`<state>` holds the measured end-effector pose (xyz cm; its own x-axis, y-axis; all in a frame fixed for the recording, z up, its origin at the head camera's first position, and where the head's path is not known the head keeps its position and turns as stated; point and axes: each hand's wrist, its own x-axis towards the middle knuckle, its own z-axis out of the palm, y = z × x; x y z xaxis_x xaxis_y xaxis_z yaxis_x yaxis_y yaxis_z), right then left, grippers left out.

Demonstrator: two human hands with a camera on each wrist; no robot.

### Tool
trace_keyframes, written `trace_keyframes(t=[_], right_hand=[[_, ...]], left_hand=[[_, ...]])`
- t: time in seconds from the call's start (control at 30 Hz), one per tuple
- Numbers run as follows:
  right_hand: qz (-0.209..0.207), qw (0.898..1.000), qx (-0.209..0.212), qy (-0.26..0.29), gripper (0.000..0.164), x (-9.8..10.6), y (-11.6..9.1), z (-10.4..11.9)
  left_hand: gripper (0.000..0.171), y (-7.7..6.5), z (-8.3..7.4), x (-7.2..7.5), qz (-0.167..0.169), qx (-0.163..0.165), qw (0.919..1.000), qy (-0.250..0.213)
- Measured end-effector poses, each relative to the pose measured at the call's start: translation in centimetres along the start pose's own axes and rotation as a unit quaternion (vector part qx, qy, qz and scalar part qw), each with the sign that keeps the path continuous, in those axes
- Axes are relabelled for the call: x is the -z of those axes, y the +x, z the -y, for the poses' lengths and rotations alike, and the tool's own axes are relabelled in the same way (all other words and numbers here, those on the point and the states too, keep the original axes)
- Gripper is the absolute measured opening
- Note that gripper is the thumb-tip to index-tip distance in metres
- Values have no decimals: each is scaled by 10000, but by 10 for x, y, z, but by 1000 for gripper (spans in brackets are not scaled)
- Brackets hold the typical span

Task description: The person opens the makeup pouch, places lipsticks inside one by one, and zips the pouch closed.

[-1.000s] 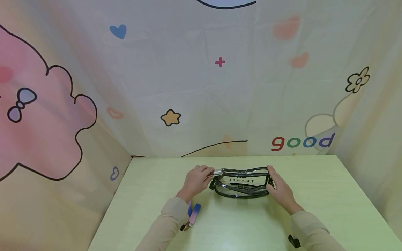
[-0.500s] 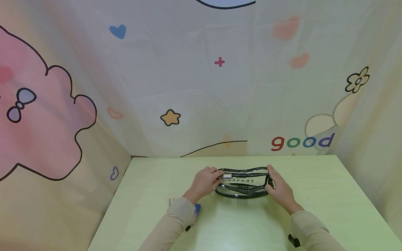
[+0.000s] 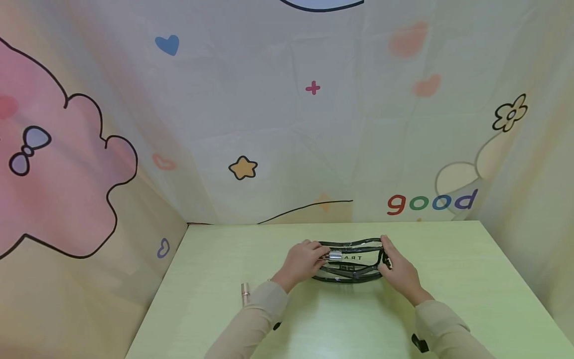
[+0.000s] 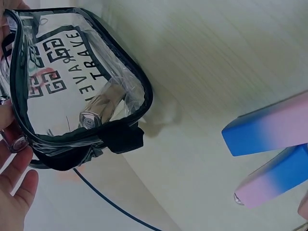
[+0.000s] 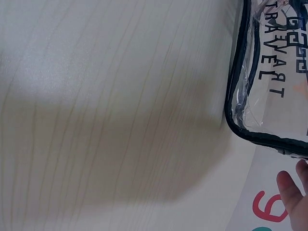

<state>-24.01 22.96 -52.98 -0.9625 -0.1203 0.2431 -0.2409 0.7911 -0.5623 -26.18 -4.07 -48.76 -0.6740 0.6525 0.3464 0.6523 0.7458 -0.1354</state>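
A clear zip pouch (image 3: 352, 280) with black trim and "TRAVEL" lettering stands open on the table, between both hands. My left hand (image 3: 301, 263) pinches a small lipstick-like tube (image 3: 334, 256) with a silver end, held at the pouch's mouth. In the left wrist view that tube (image 4: 18, 143) looks dark red with a shiny end. Through the clear wall, a brownish tube (image 4: 100, 107) shows inside the pouch. My right hand (image 3: 400, 273) grips the pouch's right end, thumb in front; in the right wrist view only some fingertips (image 5: 288, 190) show below the trim.
Two blue-and-pink sticks, one upper (image 4: 255, 129) and one lower (image 4: 272, 179), lie on the table near the left forearm. A gold tube (image 3: 244, 291) lies left of the left sleeve. A printed curtain (image 3: 287, 124) stands behind the table's far edge.
My left hand has moved right with the silver-ended tube, from the pouch's left end to over its opening. The gold tube has come into sight behind the sleeve. The right hand stays put.
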Motion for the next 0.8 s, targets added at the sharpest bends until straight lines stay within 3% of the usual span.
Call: trace_keyframes(t=[0.33,0.8], right_hand=[[79,9999,-67,51,69,0,1,1],[73,9999,-74,71,69,-1,2,1]], left_hand=[[26,6,-3,-1,46,-98,9993,366],[25,13,-12,-6,515,283,9943,888]])
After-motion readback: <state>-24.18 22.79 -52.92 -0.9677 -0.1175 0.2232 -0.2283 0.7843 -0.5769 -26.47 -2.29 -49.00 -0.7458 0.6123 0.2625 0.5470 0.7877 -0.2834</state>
